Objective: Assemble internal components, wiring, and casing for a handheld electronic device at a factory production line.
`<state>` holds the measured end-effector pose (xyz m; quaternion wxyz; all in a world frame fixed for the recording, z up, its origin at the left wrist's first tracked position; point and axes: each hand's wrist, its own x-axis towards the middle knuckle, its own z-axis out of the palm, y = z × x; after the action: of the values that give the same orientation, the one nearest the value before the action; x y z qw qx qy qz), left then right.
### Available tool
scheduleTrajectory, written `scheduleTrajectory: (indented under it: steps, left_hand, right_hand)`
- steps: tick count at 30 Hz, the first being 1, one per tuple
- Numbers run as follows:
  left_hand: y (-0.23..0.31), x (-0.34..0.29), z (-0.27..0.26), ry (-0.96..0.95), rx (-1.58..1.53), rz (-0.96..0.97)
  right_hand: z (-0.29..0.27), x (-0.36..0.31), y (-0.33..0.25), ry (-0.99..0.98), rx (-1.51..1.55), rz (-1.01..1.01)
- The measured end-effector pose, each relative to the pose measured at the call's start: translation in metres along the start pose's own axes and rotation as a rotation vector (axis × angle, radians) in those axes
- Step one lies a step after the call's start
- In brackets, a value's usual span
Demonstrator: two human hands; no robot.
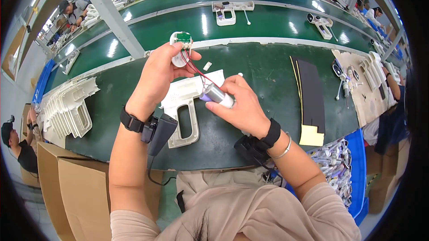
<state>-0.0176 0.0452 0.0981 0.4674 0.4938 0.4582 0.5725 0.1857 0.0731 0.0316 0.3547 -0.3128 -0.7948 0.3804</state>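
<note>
My left hand (pixel 163 64) grips a rounded white plastic part that carries a small green circuit board (pixel 182 38). Red and dark wires (pixel 193 65) run from the board toward a grey metal cylinder and a purple cylinder (pixel 204 97). Fingers of my right hand (pixel 243 106) close around this pair of cylinders; the grey one (pixel 215 93) looks like a motor or battery, I cannot tell which. Beneath both hands a white pistol-shaped housing half (pixel 195 127) lies on the green table, partly covered by them. A small white piece (pixel 207 66) rests near its top.
Nested white housing shells (pixel 73 113) stand at the left. Black foam strips (pixel 311 89) with yellow backing lie to the right. A blue bin (pixel 356 169) of wired parts sits at lower right, a cardboard box (pixel 82 192) at lower left. Beyond runs a green conveyor (pixel 174 19); co-workers sit around.
</note>
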Motion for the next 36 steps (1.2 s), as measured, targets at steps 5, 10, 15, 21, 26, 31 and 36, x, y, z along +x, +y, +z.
scheduleTrajectory:
  steps: [5, 10, 15, 21, 26, 31, 36]
  left_hand:
    - [0.001, 0.002, 0.020, 0.091, -0.020, -0.031]
    - [-0.004, 0.013, 0.030, 0.051, 0.024, 0.007]
    - [-0.003, 0.015, 0.035, 0.013, -0.003, 0.007]
    - [-0.005, 0.017, 0.043, 0.019, -0.007, 0.017]
    - [-0.009, 0.013, 0.053, 0.045, 0.007, -0.008]
    - [-0.012, 0.010, 0.053, 0.108, -0.167, -0.015]
    - [-0.012, 0.006, 0.058, 0.180, -0.279, -0.033]
  right_hand:
    - [-0.002, -0.003, 0.007, 0.197, -0.133, -0.091]
    - [-0.015, -0.001, 0.014, 0.208, -0.114, 0.045]
    - [-0.033, -0.001, 0.003, -0.178, 0.446, 0.301]
    - [-0.024, -0.006, 0.014, 0.194, 0.052, 0.006]
    - [-0.025, -0.006, 0.025, -0.039, 0.102, 0.004]
    - [-0.019, -0.009, 0.024, 0.126, 0.038, -0.164]
    - [-0.011, -0.018, 0.014, 0.198, -0.048, -0.092]
